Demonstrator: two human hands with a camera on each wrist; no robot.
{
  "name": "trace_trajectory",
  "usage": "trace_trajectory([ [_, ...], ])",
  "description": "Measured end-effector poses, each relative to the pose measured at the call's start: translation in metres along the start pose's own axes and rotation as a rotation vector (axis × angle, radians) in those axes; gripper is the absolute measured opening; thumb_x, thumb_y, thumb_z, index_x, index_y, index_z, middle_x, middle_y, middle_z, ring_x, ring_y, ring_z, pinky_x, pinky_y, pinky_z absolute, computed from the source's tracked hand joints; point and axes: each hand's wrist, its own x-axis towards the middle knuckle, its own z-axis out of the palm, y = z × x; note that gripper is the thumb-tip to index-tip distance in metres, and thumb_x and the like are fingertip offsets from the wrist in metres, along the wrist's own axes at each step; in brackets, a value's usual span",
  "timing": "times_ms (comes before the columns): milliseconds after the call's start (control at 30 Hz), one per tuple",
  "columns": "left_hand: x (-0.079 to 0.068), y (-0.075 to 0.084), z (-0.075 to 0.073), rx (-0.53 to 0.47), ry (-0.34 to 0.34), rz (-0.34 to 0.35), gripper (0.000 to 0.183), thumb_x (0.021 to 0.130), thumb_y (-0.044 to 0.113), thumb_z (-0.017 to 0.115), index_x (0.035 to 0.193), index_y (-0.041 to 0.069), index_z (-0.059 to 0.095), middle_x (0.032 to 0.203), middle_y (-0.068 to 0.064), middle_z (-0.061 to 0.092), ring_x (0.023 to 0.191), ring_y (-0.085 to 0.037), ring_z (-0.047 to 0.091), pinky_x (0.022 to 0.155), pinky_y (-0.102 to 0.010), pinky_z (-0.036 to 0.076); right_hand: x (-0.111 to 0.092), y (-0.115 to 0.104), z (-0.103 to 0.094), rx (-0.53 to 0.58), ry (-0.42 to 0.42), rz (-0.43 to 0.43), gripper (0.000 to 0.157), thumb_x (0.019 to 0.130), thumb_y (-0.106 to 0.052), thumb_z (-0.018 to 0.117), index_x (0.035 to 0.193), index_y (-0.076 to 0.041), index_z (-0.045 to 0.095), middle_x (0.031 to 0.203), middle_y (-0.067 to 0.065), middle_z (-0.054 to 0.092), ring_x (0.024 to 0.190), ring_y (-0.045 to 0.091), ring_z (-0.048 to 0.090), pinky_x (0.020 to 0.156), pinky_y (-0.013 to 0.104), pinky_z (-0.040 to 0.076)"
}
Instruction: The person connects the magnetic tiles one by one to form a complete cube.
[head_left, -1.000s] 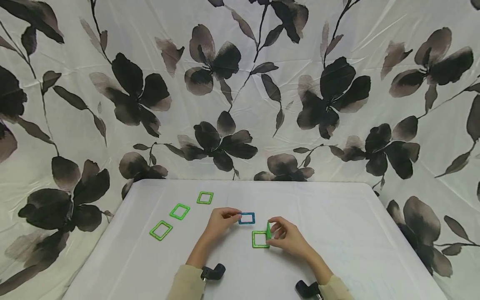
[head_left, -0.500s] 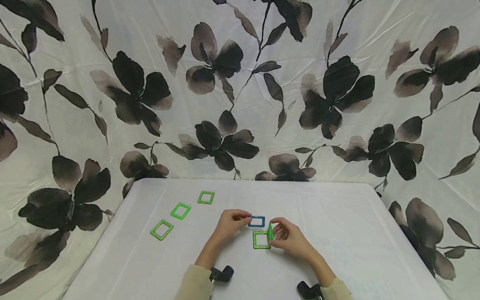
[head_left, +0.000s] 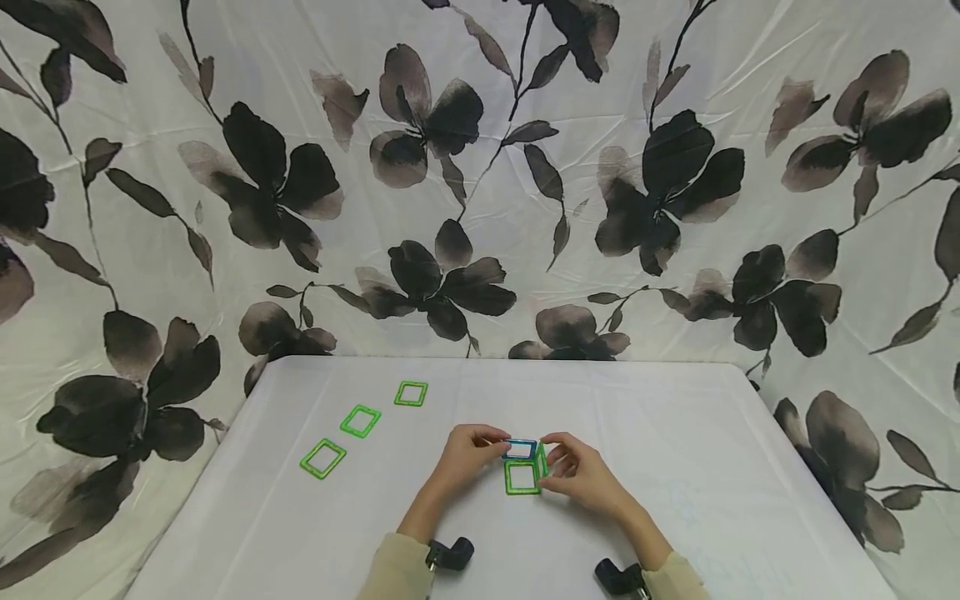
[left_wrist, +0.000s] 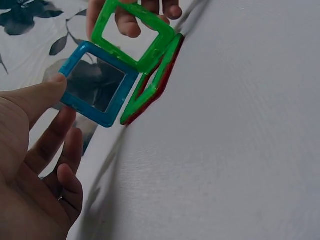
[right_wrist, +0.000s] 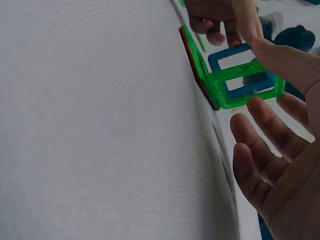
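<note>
My left hand (head_left: 468, 457) pinches a blue square magnetic tile (left_wrist: 122, 99) by its outer edge, thumb on one face. The tile stands upright at the back of a flat green magnetic tile (head_left: 522, 492), its side edge meeting a second, upright green tile (head_left: 542, 460). That upright tile rises from the right edge of the flat one, and my right hand (head_left: 581, 473) holds it between thumb and fingers. In the left wrist view, a red layer (left_wrist: 159, 95) shows under the flat green tile. Both held tiles are open frames.
Three more green square tiles lie in a slanting row at the left: one far back (head_left: 408, 404), a middle tile (head_left: 353, 433) and a nearer tile (head_left: 312, 472). A white cloth covers the table (head_left: 675, 417). Behind its far edge hangs a flower-print curtain (head_left: 540, 292).
My left hand has carried the blue tile rightward and down, from apart to right against the green tiles. The right hand has stayed nearly still, holding the upright green tile.
</note>
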Motion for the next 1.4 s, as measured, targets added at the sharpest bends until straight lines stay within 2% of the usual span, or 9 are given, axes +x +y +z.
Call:
trace_trajectory([
  [167,-0.002,-0.004,0.002,0.003,-0.008,-0.005,0.010,0.087,0.024,0.075,0.095,0.018,0.078,0.084,0.009,0.069,0.071,-0.014,0.059,0.061,-0.027,0.049,-0.003,-0.023,-0.002,0.005,-0.036,0.027,0.057,0.078,-0.001,0.080,0.128,0.004,0.053,0.096,0.016,0.063,0.077,0.023,0.062,0.067,0.029,0.053],
  [300,-0.003,-0.003,0.003,0.001,0.002,0.010,0.010,0.086,0.022,0.076,0.094,0.017,0.078,0.084,0.008,0.069,0.069,-0.014,0.059,0.059,-0.026,0.048,-0.003,-0.031,-0.003,-0.010,-0.040,0.053,0.057,0.078,-0.003,0.081,0.127,0.002,0.053,0.105,0.017,0.062,0.084,0.033,0.063,0.070,0.030,0.052],
  [500,-0.004,-0.002,0.004,-0.006,0.003,0.022,0.012,0.085,0.022,0.077,0.094,0.014,0.078,0.084,0.007,0.070,0.068,-0.012,0.059,0.060,-0.025,0.048,-0.001,-0.028,-0.003,0.057,-0.047,0.039,0.055,0.078,-0.002,0.080,0.125,0.003,0.053,0.123,0.023,0.058,0.101,0.042,0.062,0.072,0.034,0.054],
  [767,-0.005,0.000,0.005,-0.003,-0.012,-0.005,0.010,0.082,0.022,0.080,0.091,0.018,0.078,0.083,0.009,0.070,0.070,-0.014,0.061,0.062,-0.027,0.049,0.001,-0.023,-0.003,0.139,-0.072,0.026,0.055,0.079,0.005,0.077,0.126,0.008,0.049,0.123,0.029,0.057,0.102,0.044,0.062,0.075,0.035,0.056],
  [933,-0.007,0.000,0.006,0.021,-0.044,-0.004,0.015,0.080,0.021,0.081,0.093,0.015,0.077,0.080,0.008,0.068,0.067,-0.013,0.060,0.060,-0.027,0.048,0.001,-0.017,-0.004,0.161,-0.093,0.011,0.054,0.080,0.007,0.074,0.127,0.011,0.047,0.123,0.034,0.054,0.102,0.046,0.061,0.076,0.034,0.056],
  [1033,-0.010,-0.002,0.007,0.087,-0.092,-0.011,0.025,0.078,0.020,0.083,0.100,0.013,0.075,0.082,0.009,0.067,0.069,-0.012,0.060,0.061,-0.027,0.048,0.001,-0.005,0.001,0.139,-0.076,0.005,0.053,0.080,0.006,0.074,0.127,0.008,0.049,0.123,0.032,0.055,0.102,0.043,0.063,0.074,0.032,0.056],
  [1167,-0.015,0.000,0.007,0.251,-0.135,-0.042,0.043,0.073,0.028,0.086,0.110,0.012,0.070,0.086,0.010,0.063,0.078,-0.011,0.056,0.068,-0.030,0.048,0.001,0.006,0.006,0.107,-0.036,0.029,0.054,0.080,0.001,0.077,0.126,0.000,0.051,0.124,0.024,0.058,0.100,0.034,0.065,0.073,0.030,0.056],
  [1267,-0.017,0.003,0.007,0.356,-0.136,-0.058,0.050,0.071,0.034,0.087,0.112,0.011,0.069,0.089,0.010,0.060,0.082,-0.012,0.052,0.072,-0.033,0.046,0.000,0.007,0.009,0.091,-0.007,0.043,0.054,0.079,-0.003,0.079,0.125,-0.004,0.052,0.123,0.019,0.059,0.099,0.029,0.065,0.072,0.030,0.056],
  [1400,-0.017,0.004,0.009,0.422,-0.125,-0.065,0.049,0.070,0.035,0.087,0.107,0.008,0.071,0.088,0.009,0.058,0.080,-0.012,0.051,0.071,-0.032,0.046,-0.001,0.004,0.010,0.071,0.011,0.061,0.054,0.079,-0.005,0.079,0.125,-0.007,0.052,0.124,0.016,0.059,0.098,0.026,0.065,0.072,0.029,0.056],
])
